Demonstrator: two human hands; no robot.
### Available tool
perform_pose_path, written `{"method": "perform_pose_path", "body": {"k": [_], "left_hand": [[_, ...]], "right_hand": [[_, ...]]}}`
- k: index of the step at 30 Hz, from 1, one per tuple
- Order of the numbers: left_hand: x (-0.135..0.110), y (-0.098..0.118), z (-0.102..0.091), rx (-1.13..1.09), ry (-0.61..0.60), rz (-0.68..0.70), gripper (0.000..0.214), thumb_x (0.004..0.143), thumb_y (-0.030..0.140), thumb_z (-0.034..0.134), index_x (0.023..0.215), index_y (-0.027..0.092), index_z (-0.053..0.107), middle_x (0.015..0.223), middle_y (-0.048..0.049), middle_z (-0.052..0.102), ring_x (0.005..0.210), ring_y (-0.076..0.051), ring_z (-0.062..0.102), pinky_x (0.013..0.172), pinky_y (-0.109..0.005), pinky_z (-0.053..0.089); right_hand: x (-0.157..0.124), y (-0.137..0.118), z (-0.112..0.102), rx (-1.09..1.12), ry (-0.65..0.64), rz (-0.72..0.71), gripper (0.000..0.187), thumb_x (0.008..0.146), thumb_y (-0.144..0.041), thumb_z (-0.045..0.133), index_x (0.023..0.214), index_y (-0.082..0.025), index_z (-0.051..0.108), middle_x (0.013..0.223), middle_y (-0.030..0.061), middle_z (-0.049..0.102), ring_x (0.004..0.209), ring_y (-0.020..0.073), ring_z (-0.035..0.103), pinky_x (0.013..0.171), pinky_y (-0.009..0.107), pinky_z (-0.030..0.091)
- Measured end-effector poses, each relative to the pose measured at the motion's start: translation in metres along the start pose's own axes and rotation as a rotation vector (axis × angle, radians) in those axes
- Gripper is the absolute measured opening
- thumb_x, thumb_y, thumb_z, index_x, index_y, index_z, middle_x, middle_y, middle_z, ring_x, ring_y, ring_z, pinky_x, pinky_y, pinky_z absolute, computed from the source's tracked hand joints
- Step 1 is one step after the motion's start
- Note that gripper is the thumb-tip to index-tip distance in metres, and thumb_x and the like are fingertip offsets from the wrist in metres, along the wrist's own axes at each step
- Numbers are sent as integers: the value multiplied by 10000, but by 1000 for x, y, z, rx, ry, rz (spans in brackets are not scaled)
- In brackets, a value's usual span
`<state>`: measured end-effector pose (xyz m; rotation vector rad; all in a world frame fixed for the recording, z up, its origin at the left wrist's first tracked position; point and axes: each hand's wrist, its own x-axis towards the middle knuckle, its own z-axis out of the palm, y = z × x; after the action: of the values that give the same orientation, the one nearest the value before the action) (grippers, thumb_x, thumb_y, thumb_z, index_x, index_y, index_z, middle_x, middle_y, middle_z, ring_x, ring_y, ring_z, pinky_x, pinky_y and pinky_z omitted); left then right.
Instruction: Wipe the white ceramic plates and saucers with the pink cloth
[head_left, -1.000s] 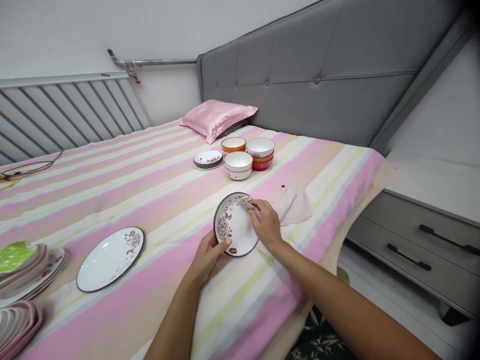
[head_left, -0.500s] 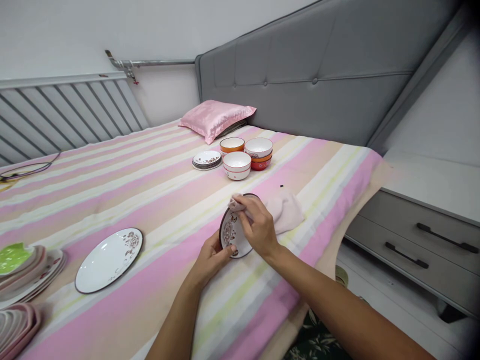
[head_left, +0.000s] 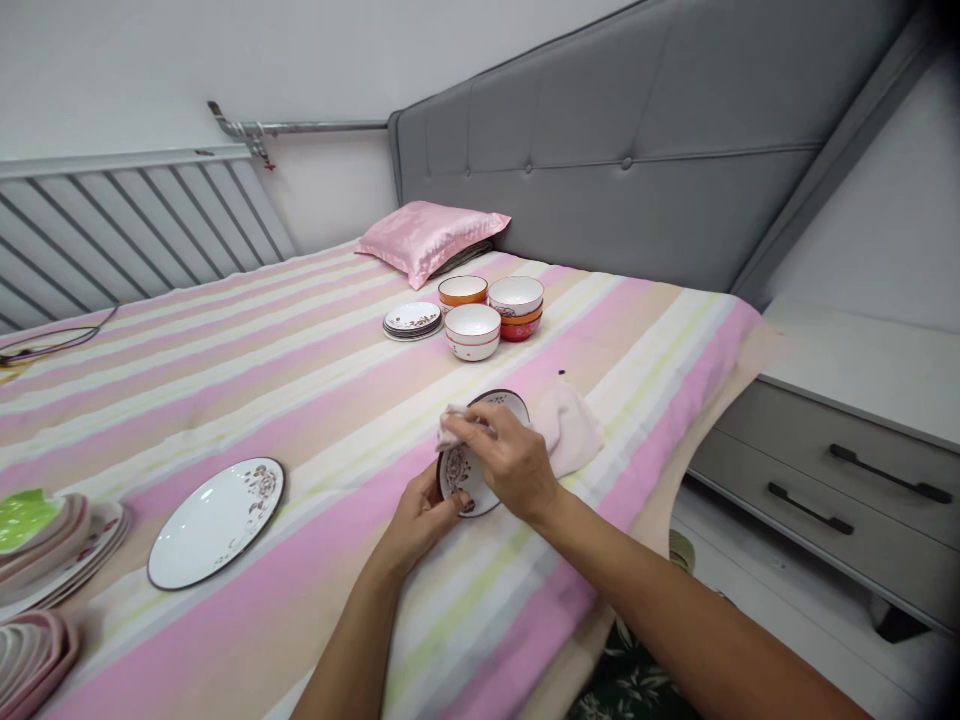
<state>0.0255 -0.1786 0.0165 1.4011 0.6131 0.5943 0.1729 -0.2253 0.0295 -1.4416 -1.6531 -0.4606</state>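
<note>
My left hand (head_left: 429, 513) grips the lower left edge of a small white plate (head_left: 474, 482) with a dark rim and brown flowers, its thumb on the face. The plate is tilted up over the bed. Across the upper left part of the plate, my right hand (head_left: 517, 455) is closed on a pale pink cloth (head_left: 574, 428), pressing a bunched end against the rim. The rest of the cloth trails behind that hand to the right. Part of the plate is hidden by my right hand.
A larger white plate (head_left: 217, 522) lies to the left. Stacked dishes (head_left: 56, 570) stand at the left edge. Beyond my hands are small plates (head_left: 412, 318), bowls (head_left: 472, 332) and a pink pillow (head_left: 431, 238). A grey nightstand (head_left: 832, 450) stands right of the bed.
My right hand has moved the bunched cloth left and slightly down to the plate's left rim, uncovering the upper right part. My left hand keeps its hold.
</note>
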Motion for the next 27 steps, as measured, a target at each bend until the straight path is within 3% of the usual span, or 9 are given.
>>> {"method": "perform_pose_path", "body": {"k": [5,10,18,21,27], "left_hand": [[0,0,1,-13,5,-8,366,661,274,685,999,151,617,984,-76,658,904,-256,570,738,-285,452],[0,-4,-3,-6,16,-30,317,678,247,673,978,156,628,920,-65,680,890,-248,593,763,-304,465],[1,-7,-7,-82,35,-52,374,666,211,687,1027,150,611,981,-84,674,918,-259,599,784,-336,481],[0,-6,-7,-86,39,-41,359,664,204,692,1010,146,612,996,-91,671,920,-259,599,785,-341,486],[-1,1,-6,-62,66,23,378,672,221,689,1030,131,603,988,-104,673,889,-255,607,779,-341,490]], "right_hand": [[3,17,-6,1,62,277,382,853,-130,368,1162,-281,534,1026,64,522,895,159,541,627,240,465],[-1,31,-4,68,66,475,350,814,-146,399,1107,-260,551,1024,65,494,864,175,544,667,276,469],[-12,50,6,167,-141,700,250,783,-162,415,967,-204,578,910,66,601,868,214,555,783,356,430],[-13,51,4,206,-141,698,229,789,-167,408,944,-204,572,903,56,614,860,207,556,783,349,425],[-5,37,-7,135,-30,502,329,784,-90,381,1051,-202,538,986,57,588,931,191,545,790,306,434]]}}
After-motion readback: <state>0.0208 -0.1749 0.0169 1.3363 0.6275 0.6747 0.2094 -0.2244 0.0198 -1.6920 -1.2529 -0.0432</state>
